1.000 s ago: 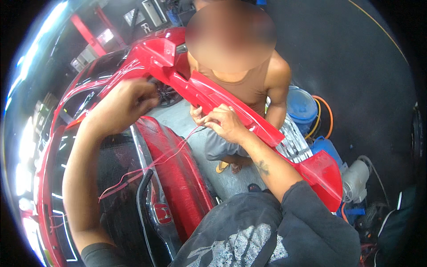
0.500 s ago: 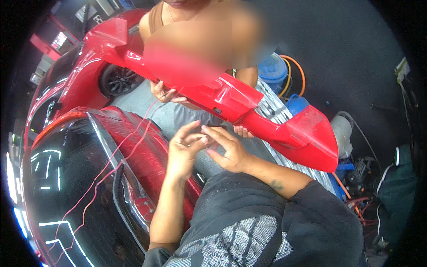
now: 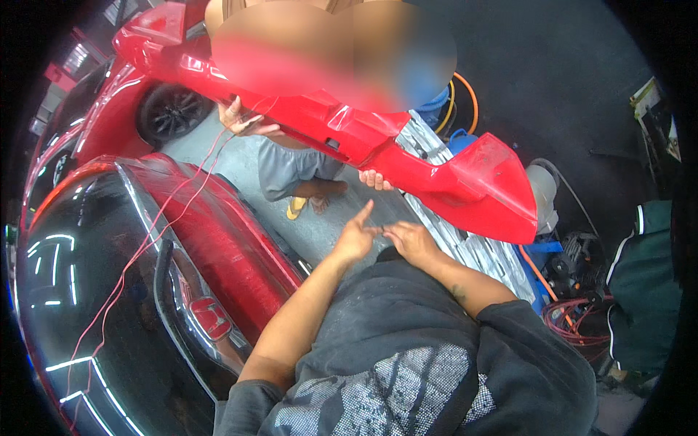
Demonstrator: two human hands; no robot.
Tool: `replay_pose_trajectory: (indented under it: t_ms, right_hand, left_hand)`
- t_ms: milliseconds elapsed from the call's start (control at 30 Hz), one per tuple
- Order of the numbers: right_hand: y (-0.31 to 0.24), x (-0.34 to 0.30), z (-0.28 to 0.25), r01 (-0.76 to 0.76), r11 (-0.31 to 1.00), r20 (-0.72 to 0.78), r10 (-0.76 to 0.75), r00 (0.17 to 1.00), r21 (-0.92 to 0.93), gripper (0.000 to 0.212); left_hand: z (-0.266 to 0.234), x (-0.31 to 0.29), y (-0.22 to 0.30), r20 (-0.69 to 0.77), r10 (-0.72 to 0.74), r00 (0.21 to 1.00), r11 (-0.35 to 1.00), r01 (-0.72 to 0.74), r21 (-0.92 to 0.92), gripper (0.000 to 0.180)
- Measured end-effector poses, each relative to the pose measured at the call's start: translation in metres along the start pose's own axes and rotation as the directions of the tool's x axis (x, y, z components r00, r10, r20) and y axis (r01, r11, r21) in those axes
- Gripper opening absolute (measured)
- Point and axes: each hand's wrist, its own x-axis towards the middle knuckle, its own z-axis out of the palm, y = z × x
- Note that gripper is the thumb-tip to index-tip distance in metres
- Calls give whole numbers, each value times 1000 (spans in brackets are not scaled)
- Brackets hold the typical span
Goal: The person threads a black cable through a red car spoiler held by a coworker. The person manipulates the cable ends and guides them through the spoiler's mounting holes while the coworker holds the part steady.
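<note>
My left hand (image 3: 356,240) is in front of my belly with its index finger stretched out. The other fingers point toward my right hand (image 3: 414,244), whose fingers are curled together and meet the left fingertips. Anything between them is too small to make out. Just beyond, another person holds a long glossy red car bumper (image 3: 429,185) slantwise across the view. That person's one hand (image 3: 243,120) grips its left part from below, the other hand (image 3: 376,179) its lower edge near the middle. Neither of my hands touches the bumper.
On the left stands a red car with a dark rear window (image 3: 94,283); thin pink cords (image 3: 116,291) run over it. Behind is another red car's wheel (image 3: 173,112). To the right are silvery wrapped sheeting (image 3: 472,251), a white bucket (image 3: 542,192) and coiled red hose (image 3: 574,320).
My hands have come lower and closer to my body, and the right fingers have curled in. The bumper and its holder appear higher and further left as the view tilts down.
</note>
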Motion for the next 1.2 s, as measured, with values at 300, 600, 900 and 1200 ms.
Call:
replay_pose_trajectory:
  t_ms: [300,600,900,1200]
  right_hand:
    - [97,-111,-72,-519,851,161,525,836,-83,37]
    - [118,-235,-150,-705,689,-388,705,594,171,84]
    - [87,-252,-145,-694,678,-17,718,696,244,65]
    - [11,-63,-138,-116,843,204,8,979,525,38]
  left_hand:
    - [32,50,32,-81,-16,997,843,57,534,44]
    - [109,155,-77,-373,-26,927,804,241,543,50]
    - [134,135,-63,-449,74,890,809,210,550,31]
    - [47,-74,94,-177,203,963,727,-27,686,15]
